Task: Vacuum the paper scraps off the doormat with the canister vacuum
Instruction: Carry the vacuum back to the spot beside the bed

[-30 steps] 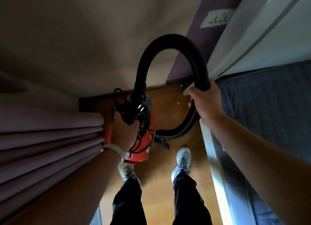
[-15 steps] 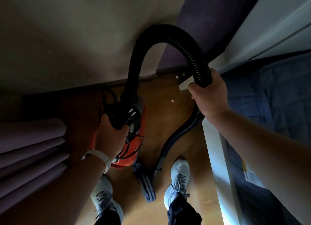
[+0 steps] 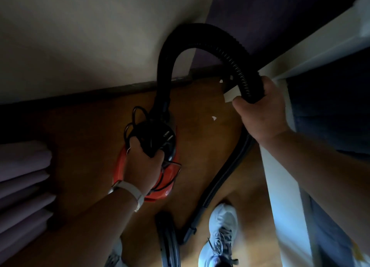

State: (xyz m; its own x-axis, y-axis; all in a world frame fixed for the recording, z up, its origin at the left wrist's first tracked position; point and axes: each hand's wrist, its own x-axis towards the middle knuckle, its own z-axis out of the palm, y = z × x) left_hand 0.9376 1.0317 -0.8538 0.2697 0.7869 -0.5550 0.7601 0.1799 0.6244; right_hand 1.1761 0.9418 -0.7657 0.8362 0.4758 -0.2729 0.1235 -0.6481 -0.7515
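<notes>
My left hand point(image 3: 144, 162) grips the black top handle and bundled cord of the red canister vacuum point(image 3: 168, 178), held above the wooden floor. Its ribbed black hose point(image 3: 202, 38) arches up from the canister and over to my right hand point(image 3: 260, 110), which grips it. Below that hand the hose runs down to the dark floor nozzle point(image 3: 169, 238), low by my feet. Small white paper scraps point(image 3: 213, 118) lie on the floor near the wall, with another scrap point(image 3: 221, 81) farther back. No doormat is in sight.
A bed with a white frame point(image 3: 280, 186) and blue bedding point(image 3: 328, 114) runs along the right. Folded curtains point(image 3: 24, 182) hang at the left. A pale wall with dark skirting point(image 3: 104, 90) closes the far end. My white shoes point(image 3: 222, 232) stand on the wooden floor point(image 3: 84, 142).
The view has tilted down and moved forward. The nozzle has swung down and now hangs beside my feet; the canister sits lower in view. Both hands keep their grips.
</notes>
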